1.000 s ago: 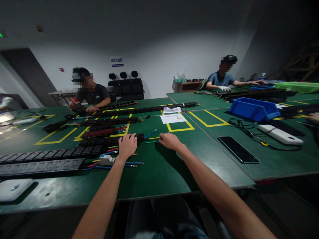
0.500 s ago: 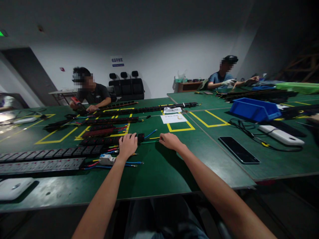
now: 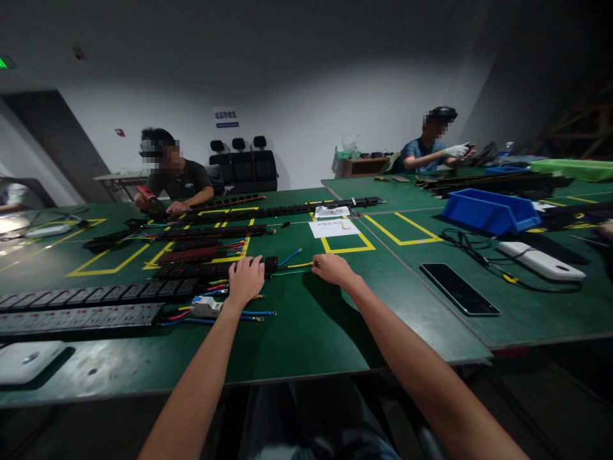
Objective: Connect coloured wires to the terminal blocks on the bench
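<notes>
In the head view, the right hand (image 3: 334, 268) has shifted slightly to the right of where it was half a second ago, and more of the yellow wire (image 3: 297, 266) now shows beside its fingertips. The left hand (image 3: 246, 281) has stayed in place. At the far right, a co-worker (image 3: 424, 153) with a white glove has raised both hands and brought them together.

The black socket strip (image 3: 191, 272) lies on the green table (image 3: 297, 338), left of centre, its right end reaching past the left hand. It is a row of dark blocks with small red marks; from that end come the yellow wire, a green wire (image 3: 291, 273) and a blue wire (image 3: 290, 258) tipped with a metal lug. The left fingers lie over the strip, but whether they clamp it I cannot tell. The right fingertips are pinched together on the yellow wire; the green one runs up to them.

The far wall sign (image 3: 226, 116) reads 成品存放区; the print on the white paper (image 3: 332, 229) is too small to read.
</notes>
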The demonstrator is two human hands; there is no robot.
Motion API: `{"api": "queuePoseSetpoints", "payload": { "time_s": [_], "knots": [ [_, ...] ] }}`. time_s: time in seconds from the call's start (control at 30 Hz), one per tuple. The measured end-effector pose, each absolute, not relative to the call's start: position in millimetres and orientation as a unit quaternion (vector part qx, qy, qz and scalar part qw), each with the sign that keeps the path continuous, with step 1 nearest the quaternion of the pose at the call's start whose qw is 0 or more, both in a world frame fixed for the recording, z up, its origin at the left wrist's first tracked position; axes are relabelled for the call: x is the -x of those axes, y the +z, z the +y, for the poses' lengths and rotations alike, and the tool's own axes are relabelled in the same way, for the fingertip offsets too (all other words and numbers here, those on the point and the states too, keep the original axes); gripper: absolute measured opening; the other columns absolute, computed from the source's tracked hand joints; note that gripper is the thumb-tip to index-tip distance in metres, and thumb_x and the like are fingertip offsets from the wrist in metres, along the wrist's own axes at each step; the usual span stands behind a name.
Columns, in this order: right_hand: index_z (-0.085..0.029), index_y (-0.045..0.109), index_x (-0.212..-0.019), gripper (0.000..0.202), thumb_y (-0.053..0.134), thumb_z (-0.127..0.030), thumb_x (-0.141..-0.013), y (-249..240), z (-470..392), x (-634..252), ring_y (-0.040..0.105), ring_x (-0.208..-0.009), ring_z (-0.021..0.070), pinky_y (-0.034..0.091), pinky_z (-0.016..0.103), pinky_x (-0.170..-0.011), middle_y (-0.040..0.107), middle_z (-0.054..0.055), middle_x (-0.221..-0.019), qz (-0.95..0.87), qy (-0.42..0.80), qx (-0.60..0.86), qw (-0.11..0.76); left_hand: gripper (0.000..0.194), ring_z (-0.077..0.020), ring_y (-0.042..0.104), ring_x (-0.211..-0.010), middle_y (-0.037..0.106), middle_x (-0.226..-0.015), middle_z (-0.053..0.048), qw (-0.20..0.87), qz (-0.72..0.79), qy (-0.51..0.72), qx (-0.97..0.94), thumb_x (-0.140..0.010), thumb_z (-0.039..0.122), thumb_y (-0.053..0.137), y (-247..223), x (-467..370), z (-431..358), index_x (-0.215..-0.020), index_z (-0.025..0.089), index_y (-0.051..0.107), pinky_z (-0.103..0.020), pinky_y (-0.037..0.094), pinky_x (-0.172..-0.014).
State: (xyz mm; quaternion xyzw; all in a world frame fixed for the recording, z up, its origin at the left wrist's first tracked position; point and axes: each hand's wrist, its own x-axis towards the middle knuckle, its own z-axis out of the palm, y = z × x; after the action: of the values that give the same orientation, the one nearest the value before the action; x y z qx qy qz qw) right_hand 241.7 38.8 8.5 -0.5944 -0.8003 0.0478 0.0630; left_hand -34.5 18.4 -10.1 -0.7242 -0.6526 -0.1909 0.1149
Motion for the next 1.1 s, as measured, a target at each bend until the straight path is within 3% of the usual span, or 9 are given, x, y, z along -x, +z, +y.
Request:
{"api": "queuePoseSetpoints", "payload": {
  "time_s": [1.1],
  "knots": [
    [-0.022, 0.071, -0.109, 0.021, 0.053, -0.029, -0.1, 10.2, 34.1, -237.3, 0.071, -0.098, 0.025, 0.046, 0.029, -0.079, 0.075, 0.011, -0.107, -0.803, 0.054, 0.59, 0.06, 0.045, -0.0302, 0.055, -0.129, 0.065, -0.136, -0.014, 0.122, -0.648, -0.196, 0.726, -0.104, 0.035, 0.036, -12.9, 36.5, 20.0, -0.137, 0.022, 0.063, -0.053, 0.037, -0.112]
  ]
}}
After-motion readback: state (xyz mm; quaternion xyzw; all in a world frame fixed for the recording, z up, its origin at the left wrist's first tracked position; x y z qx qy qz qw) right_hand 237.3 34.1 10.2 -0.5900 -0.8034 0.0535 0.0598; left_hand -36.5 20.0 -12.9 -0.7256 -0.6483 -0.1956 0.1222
